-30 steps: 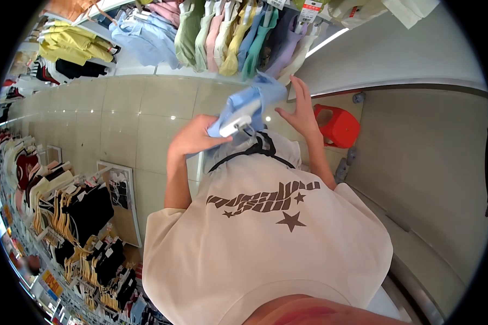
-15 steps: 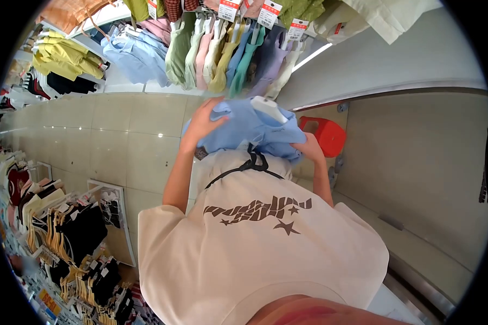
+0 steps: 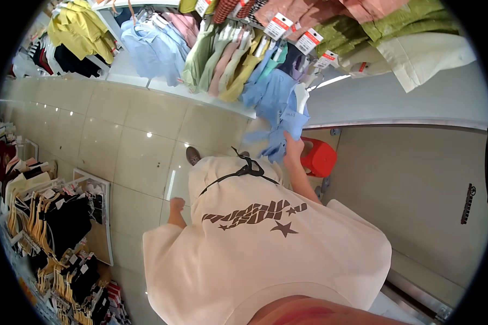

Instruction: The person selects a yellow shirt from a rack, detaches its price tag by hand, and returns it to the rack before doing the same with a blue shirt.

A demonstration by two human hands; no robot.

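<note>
My right hand (image 3: 293, 148) is closed on the lower part of a light blue shirt (image 3: 279, 92), which hangs from a white hanger (image 3: 302, 97). The shirt is held up at the right end of the row of hanging clothes (image 3: 230, 59) and overlaps some of them. Whether the hanger rests on the rail cannot be made out. Low at my left side, my left hand (image 3: 177, 205) is curled closed, with nothing visible in it.
A red plastic stool (image 3: 320, 157) stands just right of my right hand. Behind the shirt runs a white shelf base (image 3: 200, 97). Racks of dark clothes on wooden hangers (image 3: 54, 222) and a white-framed board (image 3: 100, 216) are at left. A grey panel (image 3: 406, 179) fills the right.
My left hand has let go of the blue shirt and dropped to my side. My right hand has lifted the shirt forward from my waist to the hanging clothes. The view has shifted slightly.
</note>
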